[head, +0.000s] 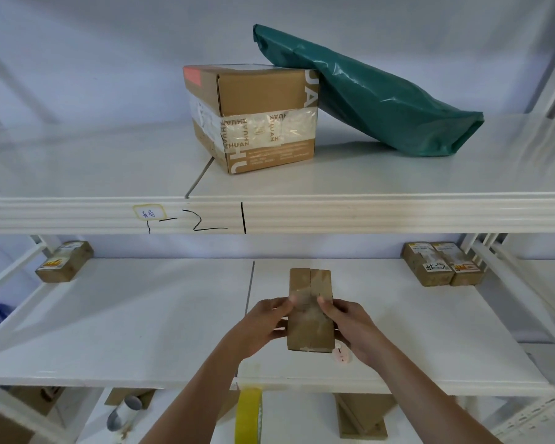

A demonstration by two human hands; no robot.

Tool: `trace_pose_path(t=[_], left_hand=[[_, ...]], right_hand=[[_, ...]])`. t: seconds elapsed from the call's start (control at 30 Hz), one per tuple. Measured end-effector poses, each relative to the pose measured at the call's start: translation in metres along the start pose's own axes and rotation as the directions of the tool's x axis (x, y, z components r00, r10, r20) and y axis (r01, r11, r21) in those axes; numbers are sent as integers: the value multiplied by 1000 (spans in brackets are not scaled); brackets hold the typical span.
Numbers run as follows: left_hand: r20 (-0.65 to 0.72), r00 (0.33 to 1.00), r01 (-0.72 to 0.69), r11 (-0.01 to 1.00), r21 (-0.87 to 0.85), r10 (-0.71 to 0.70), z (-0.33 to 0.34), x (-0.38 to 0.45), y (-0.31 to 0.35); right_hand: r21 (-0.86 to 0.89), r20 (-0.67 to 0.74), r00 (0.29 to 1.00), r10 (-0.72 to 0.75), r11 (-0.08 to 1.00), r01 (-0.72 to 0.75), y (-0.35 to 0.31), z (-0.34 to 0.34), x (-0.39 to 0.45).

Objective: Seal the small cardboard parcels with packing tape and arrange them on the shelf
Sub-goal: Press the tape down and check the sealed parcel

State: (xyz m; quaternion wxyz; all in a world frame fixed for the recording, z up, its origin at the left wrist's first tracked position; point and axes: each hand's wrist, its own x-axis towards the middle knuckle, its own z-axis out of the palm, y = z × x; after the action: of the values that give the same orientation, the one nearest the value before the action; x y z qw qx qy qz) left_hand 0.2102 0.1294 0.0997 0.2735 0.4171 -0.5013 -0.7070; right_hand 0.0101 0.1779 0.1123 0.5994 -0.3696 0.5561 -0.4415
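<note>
Head view: left hand point(263, 322) and right hand point(350, 328) both grasp the small brown cardboard parcel point(310, 310) over the white middle shelf point(141, 315); taped brown parcels sit far left point(63, 261) and far right point(442, 263), nothing between.

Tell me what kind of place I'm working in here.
Probably a parcel storeroom or pickup point: white metal shelving with handwritten slot codes, a taped carton, a green mailer bag, and small labelled parcels.
</note>
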Motion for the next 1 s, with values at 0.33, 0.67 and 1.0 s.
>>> trace_pose_path(t=[0.33, 0.67, 1.0], left_hand=[[15, 1000, 19, 999, 39, -19, 0, -2, -4], [168, 986, 2, 998, -55, 7, -30, -13, -6], [-13, 999, -47, 992, 114, 48, -14, 3, -3]], right_hand=[[-116, 213, 976, 54, 993, -30, 5, -6, 3], [39, 328, 944, 43, 997, -59, 6, -5, 10], [-263, 156, 986, 64, 965, -21, -2, 5, 31]])
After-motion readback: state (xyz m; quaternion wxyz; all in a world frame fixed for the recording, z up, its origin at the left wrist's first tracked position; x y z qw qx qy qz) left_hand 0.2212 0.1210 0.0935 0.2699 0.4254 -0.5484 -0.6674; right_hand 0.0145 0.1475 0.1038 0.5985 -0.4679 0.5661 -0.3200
